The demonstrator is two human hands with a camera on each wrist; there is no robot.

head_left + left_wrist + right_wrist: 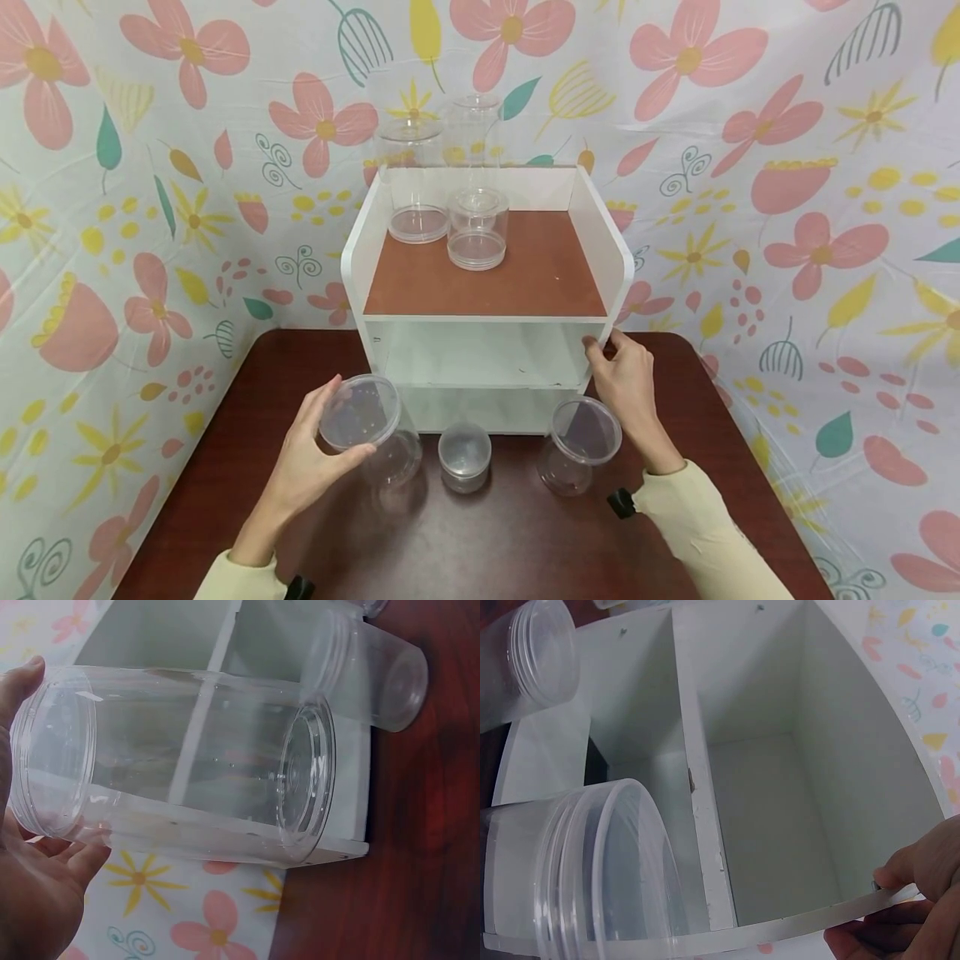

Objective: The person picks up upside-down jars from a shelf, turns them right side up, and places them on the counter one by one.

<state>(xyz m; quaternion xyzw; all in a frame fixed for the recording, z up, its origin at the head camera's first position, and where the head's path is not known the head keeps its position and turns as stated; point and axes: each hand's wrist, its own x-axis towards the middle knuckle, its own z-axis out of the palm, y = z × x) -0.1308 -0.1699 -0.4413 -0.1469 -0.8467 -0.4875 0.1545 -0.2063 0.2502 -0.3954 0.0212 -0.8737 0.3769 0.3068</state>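
Note:
My left hand (302,471) holds a tall clear plastic jar (362,410) near its lid, thumb on one side and fingers on the other. In the left wrist view this jar (187,761) looks see-through, with nothing visible inside. At the right edge of a white shelf unit (486,350), my right hand (628,385) pinches the side panel (802,924) between thumb and fingers. Just left of that hand stands a lidded clear jar (579,442) on the table. A smaller clear jar (465,457) stands between the two jars.
On the unit's brown top board (555,275) stand a tall clear jar (417,187), a shorter jar (477,233) and another tall one (477,133) behind it. The unit rests on a dark red table (480,550). Flowered cloth (750,183) hangs behind and at both sides.

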